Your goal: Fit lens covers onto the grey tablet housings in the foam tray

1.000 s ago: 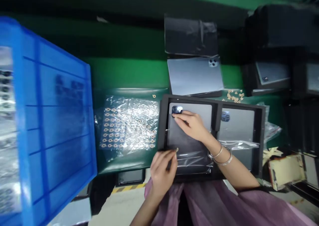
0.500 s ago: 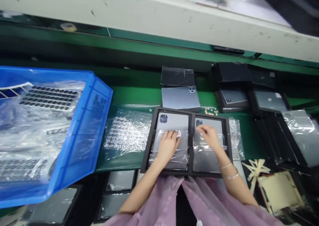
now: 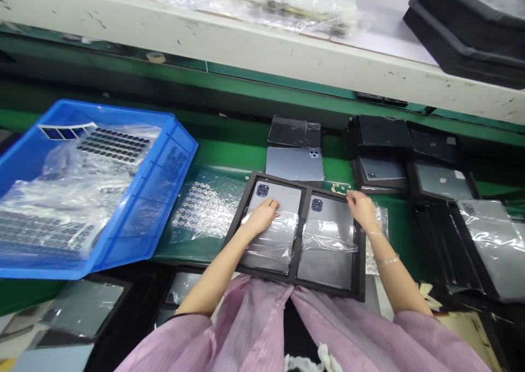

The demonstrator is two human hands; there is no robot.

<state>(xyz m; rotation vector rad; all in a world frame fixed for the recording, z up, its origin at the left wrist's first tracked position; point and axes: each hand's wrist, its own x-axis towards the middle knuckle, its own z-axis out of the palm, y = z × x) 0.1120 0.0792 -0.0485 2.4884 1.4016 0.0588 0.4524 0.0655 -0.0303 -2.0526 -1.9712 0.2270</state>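
A black foam tray (image 3: 301, 227) lies before me with two grey tablets, backs up, in its two compartments. My left hand (image 3: 262, 216) rests on the left tablet (image 3: 285, 196), below its camera bump, fingers loosely extended. Clear film covers the lower part of that tablet and a band across the right tablet (image 3: 328, 268). At the tray's upper right corner is my right hand (image 3: 362, 210), thumb and fingers drawn together; what they hold, if anything, is too small to make out. Small gold-coloured rings (image 3: 340, 188) lie just beyond that corner.
A blue bin (image 3: 164, 164) of bagged parts stands at left. Beside the tray lies a clear sheet of small ring parts (image 3: 205, 210). More tablets (image 3: 294, 164) are behind it, and stacked dark trays (image 3: 383, 134) at right. A white shelf (image 3: 254, 41) crosses above.
My right hand has moved from over the right tablet's camera area to the tray's upper right corner. My left hand has shifted up the left tablet. The tray looks turned slightly clockwise.
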